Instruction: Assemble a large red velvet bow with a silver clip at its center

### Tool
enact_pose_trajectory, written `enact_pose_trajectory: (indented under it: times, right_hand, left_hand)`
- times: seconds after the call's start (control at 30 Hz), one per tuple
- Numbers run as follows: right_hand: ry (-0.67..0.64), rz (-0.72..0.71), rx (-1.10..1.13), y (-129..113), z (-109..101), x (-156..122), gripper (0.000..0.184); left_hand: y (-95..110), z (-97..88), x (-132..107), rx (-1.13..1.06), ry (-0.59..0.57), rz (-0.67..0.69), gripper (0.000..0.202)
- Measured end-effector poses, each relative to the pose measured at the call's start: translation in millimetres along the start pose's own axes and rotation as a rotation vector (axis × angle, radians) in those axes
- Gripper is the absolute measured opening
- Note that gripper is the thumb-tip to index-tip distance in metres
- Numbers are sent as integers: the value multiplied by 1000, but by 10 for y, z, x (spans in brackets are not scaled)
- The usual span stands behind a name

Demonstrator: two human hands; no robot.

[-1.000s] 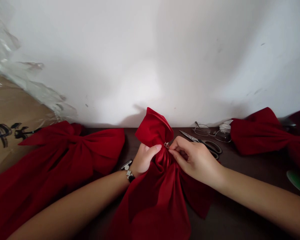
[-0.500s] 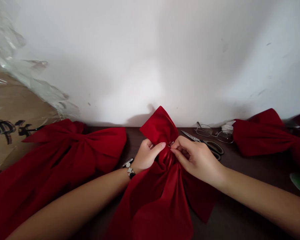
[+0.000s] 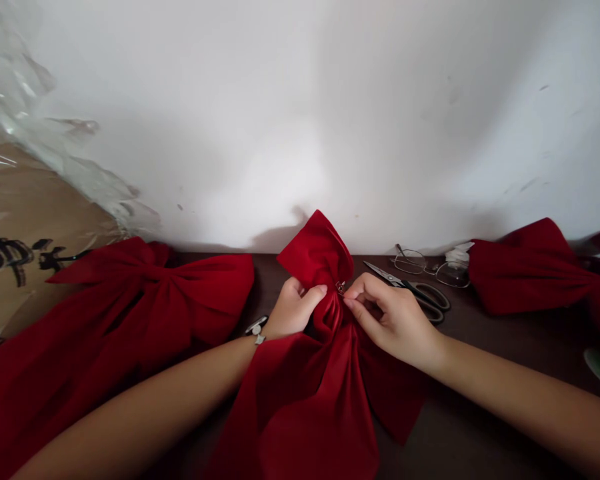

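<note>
A large red fabric bow (image 3: 330, 393) stands in the middle, its upper loop raised and its long tails hanging towards me. My left hand (image 3: 293, 310) is closed around the gathered centre, thumb on top and the other fingers hidden behind cloth. Thumb and forefinger of my right hand (image 3: 387, 320) pinch the end of a thin metal piece, like a pin or wire (image 3: 340, 288), at the right side of that centre. Its exact kind is too small to make out.
Another red bow (image 3: 150, 287) lies at left, and a third red bow (image 3: 530, 270) at right. Scissors (image 3: 405, 283) and eyeglasses (image 3: 413, 263) rest on the dark table (image 3: 460, 413) by the wall. A plastic-wrapped brown package (image 3: 45, 213) stands at far left.
The bow's upper loop has shifted slightly left. My right fingertips sit a little farther from my left thumb, showing more of the metal piece between them.
</note>
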State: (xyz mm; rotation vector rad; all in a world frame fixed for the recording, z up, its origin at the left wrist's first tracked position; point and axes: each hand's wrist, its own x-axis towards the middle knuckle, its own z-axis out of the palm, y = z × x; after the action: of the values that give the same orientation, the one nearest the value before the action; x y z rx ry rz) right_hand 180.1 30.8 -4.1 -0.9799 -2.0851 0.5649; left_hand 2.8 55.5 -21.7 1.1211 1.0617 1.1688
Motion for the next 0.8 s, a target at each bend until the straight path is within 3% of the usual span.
enact_pose_trajectory:
  times: [0.53,0.8]
  right_hand:
    - [78,-154,-185,36,9,-21,9]
    - [77,-126,-232,-19,-17,-7,9]
  left_hand:
    - [27,23,-40,-46,-11,3,19]
    - [97,65,-65,-91,-17,1,23]
